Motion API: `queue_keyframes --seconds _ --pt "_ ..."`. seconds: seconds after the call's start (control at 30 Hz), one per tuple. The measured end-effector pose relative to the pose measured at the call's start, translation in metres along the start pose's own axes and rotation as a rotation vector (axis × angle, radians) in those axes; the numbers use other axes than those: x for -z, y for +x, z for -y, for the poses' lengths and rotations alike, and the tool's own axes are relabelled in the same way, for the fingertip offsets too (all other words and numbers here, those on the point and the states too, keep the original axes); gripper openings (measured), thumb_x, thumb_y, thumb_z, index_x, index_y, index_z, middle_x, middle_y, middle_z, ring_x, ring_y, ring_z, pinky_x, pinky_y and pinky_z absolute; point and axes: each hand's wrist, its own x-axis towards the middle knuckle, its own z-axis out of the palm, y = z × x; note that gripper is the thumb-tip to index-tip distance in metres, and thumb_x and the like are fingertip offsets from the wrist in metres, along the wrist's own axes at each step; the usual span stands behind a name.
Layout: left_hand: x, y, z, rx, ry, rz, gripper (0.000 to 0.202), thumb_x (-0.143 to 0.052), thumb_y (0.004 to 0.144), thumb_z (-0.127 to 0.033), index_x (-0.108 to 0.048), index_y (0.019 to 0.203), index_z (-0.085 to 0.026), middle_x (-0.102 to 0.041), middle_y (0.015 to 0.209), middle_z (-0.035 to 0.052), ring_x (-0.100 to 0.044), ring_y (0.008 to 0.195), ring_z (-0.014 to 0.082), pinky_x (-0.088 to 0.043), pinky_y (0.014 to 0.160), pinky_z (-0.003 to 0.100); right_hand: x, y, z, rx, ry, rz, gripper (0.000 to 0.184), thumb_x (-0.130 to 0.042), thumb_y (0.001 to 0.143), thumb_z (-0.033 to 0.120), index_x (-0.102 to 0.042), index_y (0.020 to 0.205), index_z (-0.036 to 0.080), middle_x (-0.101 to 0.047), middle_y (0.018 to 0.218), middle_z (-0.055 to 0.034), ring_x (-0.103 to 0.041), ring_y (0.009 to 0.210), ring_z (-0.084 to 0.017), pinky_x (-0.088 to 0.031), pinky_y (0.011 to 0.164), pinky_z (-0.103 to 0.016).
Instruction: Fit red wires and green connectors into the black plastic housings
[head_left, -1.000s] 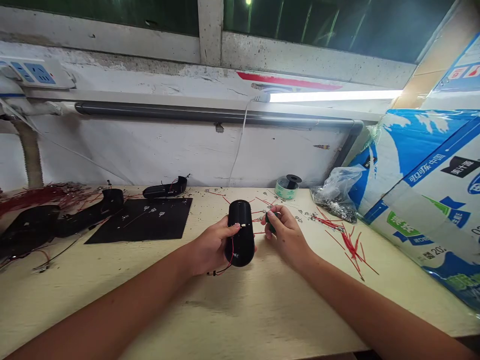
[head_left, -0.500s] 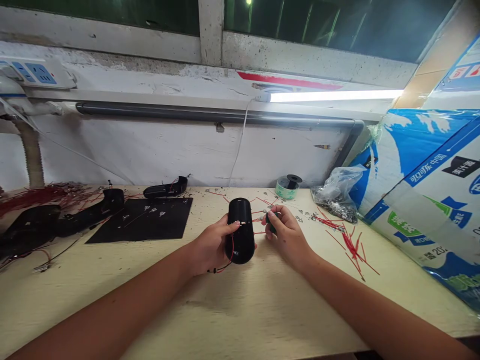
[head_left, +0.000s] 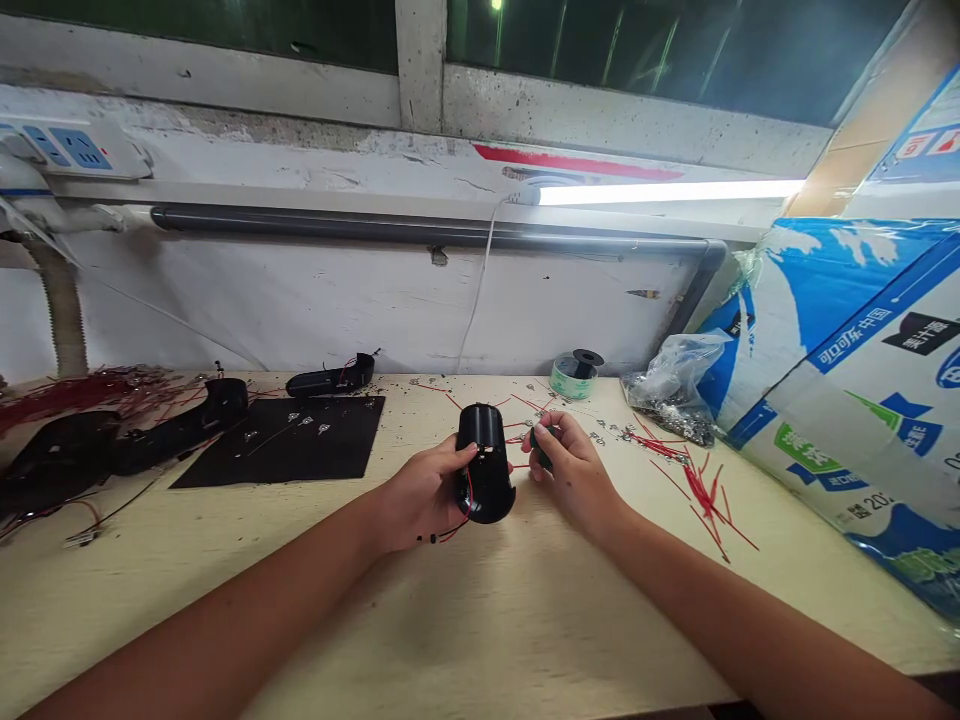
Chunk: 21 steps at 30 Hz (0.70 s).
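Note:
My left hand (head_left: 422, 498) is wrapped round a black plastic housing (head_left: 489, 490), rounded at its near end, with the thumb on its upper side. Red and black wires (head_left: 453, 532) hang from the housing's near left side and end in a small dark connector. A small metal piece shows near its middle. Just right of the housing, my right hand (head_left: 576, 465) pinches a small dark green object (head_left: 544, 446), whose kind is mostly hidden by the fingers. The two hands are apart, both above the table (head_left: 480, 620).
Several black housings (head_left: 330, 378) lie at the left beside a black mat (head_left: 300, 455) with small metal pieces. Red wires (head_left: 705, 490) are strewn at the right. Behind them are a tape roll (head_left: 573, 380), a plastic bag (head_left: 679, 385) and a large blue-white box (head_left: 847, 400).
The housing has tilted and turned slightly in my left hand, so more of its recessed upper side shows. My right hand has stayed nearly still with the green object.

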Motion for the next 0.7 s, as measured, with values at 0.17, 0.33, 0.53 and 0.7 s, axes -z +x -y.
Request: queue_keyframes --seconds 0.17,0.33,0.53,0.7 --pt "-0.0027 -0.0014 -0.0012 0.004 0.02 -0.019 0.038 -0.054 0.092 -0.031 -0.051 0.127 -0.02 -0.067 0.115 0.0127 -0.067 0.093 0.021 -0.049 0.09 0.039 0.0009 0.0014 -0.0019 0.021 -0.006 0.003 0.042 -0.072 0.077 0.05 -0.042 0.091 0.024 -0.058 0.073 0.0052 -0.046 0.054 -0.01 -0.035 0.053 -0.026" --pt "-0.0046 -0.0007 -0.0021 0.025 -0.03 0.0 0.037 -0.053 0.091 -0.035 -0.052 0.123 -0.016 -0.067 0.113 0.0137 -0.069 0.088 0.0218 -0.05 0.09 0.039 0.0007 0.0002 0.0001 0.02 -0.009 0.014 0.04 -0.071 0.079 0.049 -0.042 0.089 0.024 -0.058 0.072 0.0047 -0.046 0.054 -0.011 -0.034 0.053 -0.027" --pt "-0.0011 -0.0005 -0.0006 -0.003 -0.017 0.04 0.04 -0.058 0.087 -0.035 -0.05 0.121 -0.015 -0.066 0.111 0.0138 -0.071 0.079 0.0252 -0.049 0.091 0.047 0.0007 0.0 -0.0007 0.026 -0.031 0.028 0.039 -0.07 0.08 0.049 -0.042 0.09 0.024 -0.058 0.073 0.004 -0.046 0.055 -0.012 -0.034 0.054 -0.027" --pt "-0.0013 -0.0013 -0.0007 -0.004 -0.012 0.044 0.036 -0.056 0.089 -0.033 -0.051 0.119 -0.014 -0.065 0.114 0.0152 -0.072 0.081 0.0267 -0.049 0.092 0.047 0.0013 -0.0009 -0.0004 0.026 -0.047 0.032 0.038 -0.069 0.081 0.05 -0.043 0.091 0.024 -0.058 0.074 0.0037 -0.046 0.056 -0.011 -0.033 0.054 -0.027"
